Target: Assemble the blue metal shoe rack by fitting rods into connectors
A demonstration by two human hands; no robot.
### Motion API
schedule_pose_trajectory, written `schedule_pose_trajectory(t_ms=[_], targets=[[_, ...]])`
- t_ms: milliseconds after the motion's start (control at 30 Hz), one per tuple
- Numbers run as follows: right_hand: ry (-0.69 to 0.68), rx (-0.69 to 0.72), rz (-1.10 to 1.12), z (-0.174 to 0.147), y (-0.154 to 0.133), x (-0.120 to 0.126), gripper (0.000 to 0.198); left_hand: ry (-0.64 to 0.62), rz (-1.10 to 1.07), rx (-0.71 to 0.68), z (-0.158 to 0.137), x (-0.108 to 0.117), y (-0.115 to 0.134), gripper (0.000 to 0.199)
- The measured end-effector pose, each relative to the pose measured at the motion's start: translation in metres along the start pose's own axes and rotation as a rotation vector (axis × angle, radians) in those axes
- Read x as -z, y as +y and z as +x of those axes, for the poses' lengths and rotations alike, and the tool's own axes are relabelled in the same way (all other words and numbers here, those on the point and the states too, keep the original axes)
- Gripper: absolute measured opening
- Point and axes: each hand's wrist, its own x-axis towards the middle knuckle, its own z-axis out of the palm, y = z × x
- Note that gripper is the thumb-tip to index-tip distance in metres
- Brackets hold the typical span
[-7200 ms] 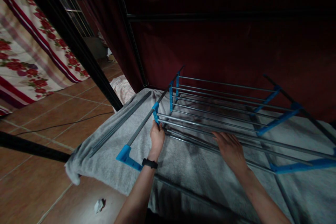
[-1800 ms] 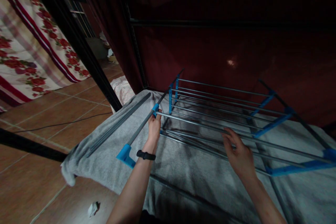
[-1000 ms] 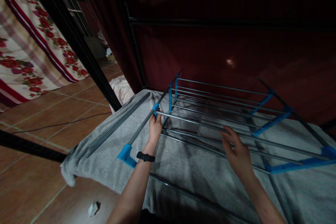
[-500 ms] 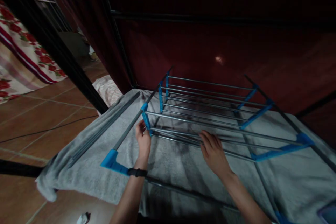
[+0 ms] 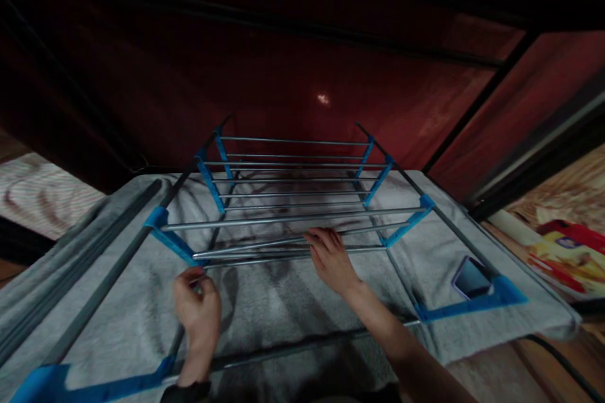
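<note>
A rack frame of grey metal tubes and blue plastic brackets lies on a grey blanket [image 5: 265, 302]. My right hand [image 5: 331, 258] is closed over a metal rod [image 5: 255, 244], which slants across the nearer tier. That rod's left end lies by the lower end of the left blue bracket [image 5: 172, 242]; its right side reaches the right blue bracket [image 5: 409, 227]. Just below the left bracket, my left hand [image 5: 197, 305] has its fingers curled in a pinch. What sits between those fingertips is too small to make out.
Loose grey tubes [image 5: 85, 258] lie along the blanket's left side. A phone [image 5: 471, 278] rests inside the frame at the right. Behind stands a dark red panel [image 5: 283, 88]. Beyond the right edge is a red and yellow package [image 5: 567, 255].
The view has turned right, bringing the phone and package into sight. My left hand has shifted from beside the left bracket to below its lower end. My right hand stays on the rods.
</note>
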Motion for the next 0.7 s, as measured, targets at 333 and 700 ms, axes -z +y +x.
schedule_pose_trajectory(t_ms=[333,700], targets=[[0.314,-0.739,-0.023,-0.110,0.091,0.006,0.037,-0.680,0.310,-0.934,-0.049,-0.079,0.052,0.054],[0.383,-0.953,-0.009,-0.141,0.155,0.000,0.045,-0.900,0.375,-0.852,-0.025,-0.103,0.093,0.037]])
